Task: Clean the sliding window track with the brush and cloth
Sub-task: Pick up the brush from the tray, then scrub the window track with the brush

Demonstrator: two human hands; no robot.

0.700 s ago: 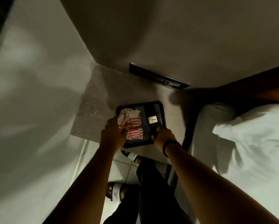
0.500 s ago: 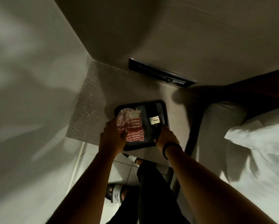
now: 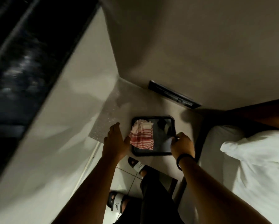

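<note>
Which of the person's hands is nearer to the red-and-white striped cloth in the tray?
Left. The left hand lies open just beside the striped cloth, at the black tray's left edge; the right hand is at the tray's right edge, farther off.

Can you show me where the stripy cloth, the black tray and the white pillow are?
stripy cloth [image 3: 142,139]: head view, its red-striped middle.
black tray [image 3: 151,154]: head view, its near rim.
white pillow [image 3: 256,151]: head view, its top face.

head cam | looks steeply down | tray [image 3: 153,154] near, centre | edges seemingly motion-blurred
</note>
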